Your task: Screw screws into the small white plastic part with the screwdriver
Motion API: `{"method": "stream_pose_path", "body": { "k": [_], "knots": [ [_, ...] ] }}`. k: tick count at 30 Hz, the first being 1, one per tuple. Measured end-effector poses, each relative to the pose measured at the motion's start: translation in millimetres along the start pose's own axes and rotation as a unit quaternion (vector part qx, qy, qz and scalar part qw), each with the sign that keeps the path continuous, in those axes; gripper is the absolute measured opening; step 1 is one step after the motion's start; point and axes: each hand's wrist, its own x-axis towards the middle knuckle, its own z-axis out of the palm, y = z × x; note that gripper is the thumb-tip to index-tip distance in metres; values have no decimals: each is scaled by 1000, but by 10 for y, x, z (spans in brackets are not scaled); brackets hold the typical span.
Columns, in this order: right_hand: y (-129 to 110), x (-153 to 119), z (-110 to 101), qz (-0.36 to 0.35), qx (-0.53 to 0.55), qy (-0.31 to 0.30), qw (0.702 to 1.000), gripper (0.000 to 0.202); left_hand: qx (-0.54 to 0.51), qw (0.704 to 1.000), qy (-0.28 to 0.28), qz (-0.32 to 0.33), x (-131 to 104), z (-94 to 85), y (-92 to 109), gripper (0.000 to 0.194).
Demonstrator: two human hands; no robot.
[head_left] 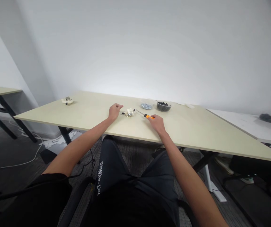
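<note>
My right hand (157, 123) is closed around the handle of a screwdriver (149, 116) with an orange and black grip. Its thin metal shaft points left, the tip at a small black part on the right side of a cream plastic assembly (129, 113). Whether the tip touches that part is too small to tell. This assembly rests on the table and has another black part on its left side. Just left of it, my left hand (114, 111) is raised with thumb and fingers pinched together; anything between the fingertips is too small to make out.
Behind the assembly stand a clear tub of small silvery pieces (147, 105) and a clear bowl of black parts (163, 106). A similar cream assembly (67, 101) lies at the table's far left. The pale table (97, 101) backs onto a wall; a white table (239, 123) adjoins at right.
</note>
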Motion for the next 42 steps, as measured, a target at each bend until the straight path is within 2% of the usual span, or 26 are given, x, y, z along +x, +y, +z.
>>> {"method": "stream_pose_path", "body": {
  "k": [14, 29, 33, 42],
  "knots": [
    [-4, 0, 5, 0, 6, -4, 1000, 31, 9, 1000, 24, 12, 11, 17, -35, 23],
    [-2, -4, -3, 4, 7, -7, 1000, 33, 0, 1000, 0, 6, -1, 9, -24, 22],
    [2, 2, 4, 3, 4, -5, 1000, 33, -25, 1000, 2, 3, 1, 12, -27, 19],
    [8, 7, 11, 1, 11, -4, 1000, 33, 4, 1000, 22, 22, 33, 39, -79, 21]
  ]
}}
